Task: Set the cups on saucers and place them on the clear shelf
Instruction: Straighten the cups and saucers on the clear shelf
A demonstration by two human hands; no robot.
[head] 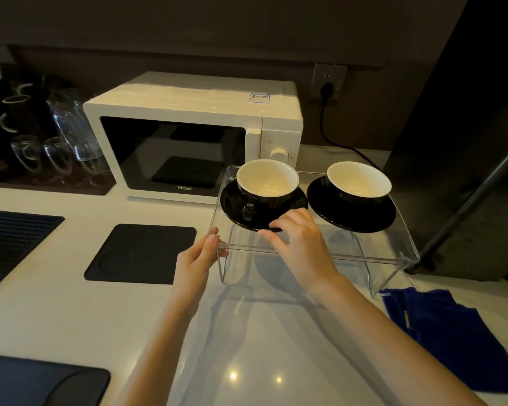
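A clear acrylic shelf [364,256] stands on the white counter in front of the microwave. On its top sit two black saucers, each bearing a black cup with a white inside. The left cup [267,180] rests on the left saucer [232,208], its handle turned toward me. The right cup [359,180] rests on the right saucer [364,219]. My right hand [298,238] touches the near rim of the left saucer with its fingertips. My left hand [201,256] holds the shelf's front left corner between thumb and fingers.
A white microwave [188,112] stands behind the shelf, its cord plugged into a wall socket [329,83]. Glasses and mugs [56,133] crowd the far left. Black mats [141,253] lie on the counter. A blue cloth [452,332] lies at the right.
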